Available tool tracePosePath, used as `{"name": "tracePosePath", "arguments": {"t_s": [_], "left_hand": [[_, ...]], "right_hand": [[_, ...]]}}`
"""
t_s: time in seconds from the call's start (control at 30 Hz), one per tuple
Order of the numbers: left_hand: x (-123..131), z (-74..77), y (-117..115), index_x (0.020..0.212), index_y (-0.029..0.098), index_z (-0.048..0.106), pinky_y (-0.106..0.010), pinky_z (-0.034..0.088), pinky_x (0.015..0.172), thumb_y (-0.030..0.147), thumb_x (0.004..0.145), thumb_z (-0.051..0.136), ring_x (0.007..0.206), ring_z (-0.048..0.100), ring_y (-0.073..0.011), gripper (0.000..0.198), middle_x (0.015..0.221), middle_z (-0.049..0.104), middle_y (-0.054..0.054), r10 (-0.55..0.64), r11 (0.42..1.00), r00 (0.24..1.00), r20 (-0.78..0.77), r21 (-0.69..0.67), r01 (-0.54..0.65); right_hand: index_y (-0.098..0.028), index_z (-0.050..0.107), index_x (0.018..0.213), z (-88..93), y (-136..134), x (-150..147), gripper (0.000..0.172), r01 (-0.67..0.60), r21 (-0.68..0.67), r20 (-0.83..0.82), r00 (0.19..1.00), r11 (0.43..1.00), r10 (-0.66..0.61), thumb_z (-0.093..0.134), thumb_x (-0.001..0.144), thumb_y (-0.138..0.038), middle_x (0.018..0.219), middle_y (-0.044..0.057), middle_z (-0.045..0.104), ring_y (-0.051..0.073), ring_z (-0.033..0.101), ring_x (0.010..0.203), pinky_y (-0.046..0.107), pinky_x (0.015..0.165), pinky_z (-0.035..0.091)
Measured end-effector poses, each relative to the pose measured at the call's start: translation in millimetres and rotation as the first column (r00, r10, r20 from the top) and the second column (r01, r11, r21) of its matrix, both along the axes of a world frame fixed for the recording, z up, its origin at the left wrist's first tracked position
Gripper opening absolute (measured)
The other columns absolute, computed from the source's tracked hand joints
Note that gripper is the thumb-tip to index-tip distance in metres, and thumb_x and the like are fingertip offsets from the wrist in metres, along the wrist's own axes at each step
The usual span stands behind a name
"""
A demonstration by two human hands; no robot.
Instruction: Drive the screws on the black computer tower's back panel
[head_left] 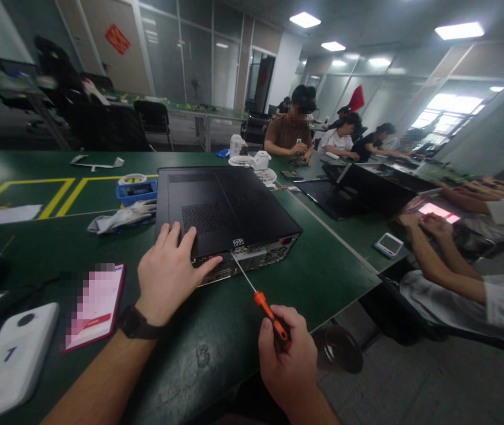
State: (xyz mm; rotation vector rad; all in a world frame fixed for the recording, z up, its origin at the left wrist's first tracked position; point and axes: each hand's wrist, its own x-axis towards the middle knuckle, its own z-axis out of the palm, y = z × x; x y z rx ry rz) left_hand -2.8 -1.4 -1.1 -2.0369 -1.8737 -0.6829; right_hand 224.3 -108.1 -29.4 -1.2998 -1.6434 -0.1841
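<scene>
A black desktop computer case lies on its side on the green table, its back panel with ports facing me. My left hand rests on the case's near left corner, fingers spread over the top cover and thumb along the back edge. In my right hand is a screwdriver with an orange and black handle, the fingers wrapped round it. Its thin shaft points up and left, and the tip meets the back edge of the case near a small checkered label. Any screw there is too small to make out.
Left of the case lie white gloves, a blue tray and a tape roll. Nearer are a tablet and a white box. Small white fans stand behind. People sit along the right, beside another open case.
</scene>
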Motion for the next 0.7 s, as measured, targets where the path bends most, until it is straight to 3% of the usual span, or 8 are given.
{"name": "tracePosePath", "arguments": {"t_s": [0.27, 0.4, 0.57, 0.7], "left_hand": [[-0.3, -0.6, 0.5, 0.144, 0.011, 0.063, -0.057, 0.051, 0.112, 0.074, 0.093, 0.059, 0.15, 0.047, -0.0466, 0.081, 0.155, 0.057, -0.028, -0.009, 1.0, 1.0, 0.008, 0.006, 0.009], [-0.3, -0.6, 0.7, 0.144, 0.01, 0.063, -0.057, 0.051, 0.112, 0.073, 0.093, 0.06, 0.15, 0.048, -0.0473, 0.082, 0.154, 0.058, -0.028, -0.013, 1.0, 1.0, 0.004, 0.011, 0.013], [-0.7, -0.7, 0.2, 0.144, 0.011, 0.063, -0.057, 0.051, 0.111, 0.073, 0.093, 0.06, 0.149, 0.048, -0.0468, 0.081, 0.154, 0.058, -0.028, -0.011, 1.0, 1.0, -0.001, 0.006, 0.011], [-0.3, -0.1, -0.4, 0.144, 0.011, 0.063, -0.056, 0.052, 0.111, 0.073, 0.093, 0.061, 0.149, 0.049, -0.0464, 0.08, 0.154, 0.058, -0.027, -0.005, 1.0, 1.0, -0.005, 0.009, 0.006]], "right_hand": [[-0.02, 0.063, 0.117, -1.4, -1.1, 2.1, 0.02, 0.008, -0.068, -0.072, 0.997, 0.998, -0.013, 0.056, 0.105, -0.034, 0.082, 0.004, 0.078, 0.017, 0.075, 0.059, 0.025, 0.053, 0.059], [-0.02, 0.064, 0.115, -3.6, -1.9, 2.5, 0.019, 0.014, -0.026, -0.034, 0.999, 1.0, -0.015, 0.056, 0.106, -0.034, 0.086, 0.006, 0.08, 0.019, 0.079, 0.065, 0.026, 0.058, 0.062], [-0.02, 0.063, 0.119, -1.3, -1.4, 3.9, 0.02, -0.001, -0.089, -0.068, 0.998, 0.996, -0.005, 0.054, 0.107, -0.034, 0.083, 0.003, 0.078, 0.017, 0.076, 0.06, 0.025, 0.056, 0.061], [-0.02, 0.062, 0.117, -0.1, -1.0, 3.0, 0.018, 0.001, 0.004, -0.011, 1.0, 1.0, -0.001, 0.056, 0.104, -0.032, 0.088, 0.006, 0.079, 0.02, 0.079, 0.071, 0.027, 0.063, 0.063]]}}
